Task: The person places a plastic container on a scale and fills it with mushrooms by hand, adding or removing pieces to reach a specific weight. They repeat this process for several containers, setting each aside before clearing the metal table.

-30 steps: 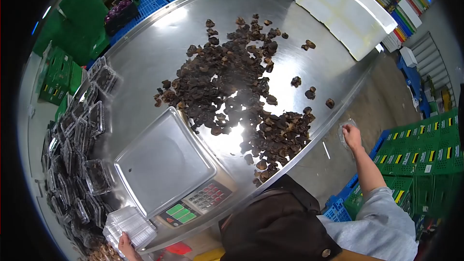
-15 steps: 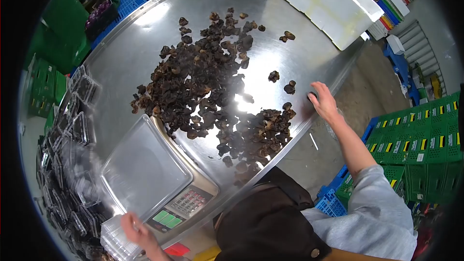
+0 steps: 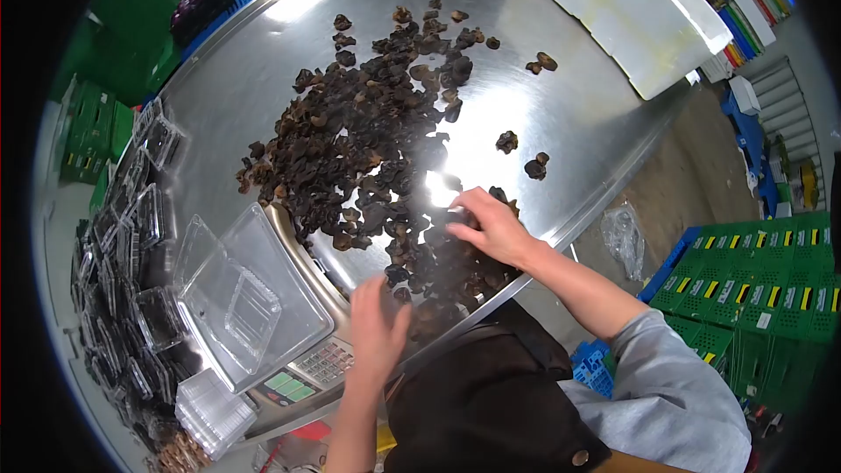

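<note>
Dark brown, curled pieces like wood ear mushrooms (image 3: 350,131) lie in a loose heap on the steel table (image 3: 578,131). My right hand (image 3: 495,228) is over the near right part of the heap, thumb and fingers apart. At the heap's near edge, beside the scale, my left hand (image 3: 377,324) is slightly blurred, its thumb apart from the fingers. Neither hand visibly holds a piece. An open clear plastic tray (image 3: 254,311) with a raised lid rests on the plate of the digital scale (image 3: 324,361).
Many filled clear packs (image 3: 131,245) line the table's left edge. Nested empty clear trays (image 3: 210,412) stand at the scale's near left corner. A white foam box (image 3: 631,17) is at the far right. Green crates (image 3: 753,289) stand beyond the table on the right.
My right hand has moved left from the table's edge onto the heap. My left hand has moved right, from the nested trays to the heap's near edge. A clear tray now sits on the scale.
</note>
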Demonstrator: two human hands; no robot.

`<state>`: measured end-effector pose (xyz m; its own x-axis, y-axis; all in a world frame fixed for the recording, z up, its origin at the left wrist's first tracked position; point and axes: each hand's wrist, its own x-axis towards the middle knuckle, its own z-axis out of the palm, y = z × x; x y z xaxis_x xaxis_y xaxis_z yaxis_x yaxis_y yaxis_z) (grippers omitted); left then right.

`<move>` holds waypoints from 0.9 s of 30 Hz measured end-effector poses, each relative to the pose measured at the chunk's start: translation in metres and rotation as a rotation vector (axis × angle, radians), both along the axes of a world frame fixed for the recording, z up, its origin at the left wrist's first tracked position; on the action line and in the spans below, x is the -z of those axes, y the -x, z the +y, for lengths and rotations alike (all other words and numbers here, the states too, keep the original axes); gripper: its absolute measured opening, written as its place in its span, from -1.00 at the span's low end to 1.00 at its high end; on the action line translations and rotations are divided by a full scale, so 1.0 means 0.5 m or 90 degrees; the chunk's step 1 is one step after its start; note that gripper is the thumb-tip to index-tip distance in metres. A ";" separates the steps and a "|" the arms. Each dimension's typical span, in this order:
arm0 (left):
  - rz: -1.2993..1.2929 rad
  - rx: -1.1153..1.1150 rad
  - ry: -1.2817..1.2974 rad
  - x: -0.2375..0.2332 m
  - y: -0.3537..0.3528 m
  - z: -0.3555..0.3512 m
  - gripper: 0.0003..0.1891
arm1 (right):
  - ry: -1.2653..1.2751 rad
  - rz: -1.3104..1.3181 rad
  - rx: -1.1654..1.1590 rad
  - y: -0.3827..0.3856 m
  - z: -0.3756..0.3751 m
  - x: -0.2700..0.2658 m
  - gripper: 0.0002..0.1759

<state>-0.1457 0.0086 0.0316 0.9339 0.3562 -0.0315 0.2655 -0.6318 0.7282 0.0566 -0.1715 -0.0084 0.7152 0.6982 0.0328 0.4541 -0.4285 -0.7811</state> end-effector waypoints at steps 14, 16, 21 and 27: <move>0.072 -0.165 -0.002 0.132 -0.232 0.035 0.22 | 0.035 -0.149 -0.040 -0.106 0.232 0.088 -0.52; 0.005 -0.188 0.042 0.138 -0.242 0.023 0.08 | -0.015 -0.100 -0.011 -0.058 0.226 0.093 -0.54; -0.173 -0.175 0.278 0.193 -0.248 0.028 -0.05 | -0.222 0.084 0.040 -0.043 0.248 0.143 -0.61; -0.194 -0.201 0.231 0.039 -0.193 0.040 -0.18 | -0.283 0.197 0.049 0.019 0.259 -0.021 -0.65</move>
<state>-0.0493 0.0283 0.0120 0.7701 0.6360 0.0506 0.1439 -0.2505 0.9574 0.0473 -0.0422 0.0021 0.7871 0.6099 0.0923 0.1548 -0.0504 -0.9867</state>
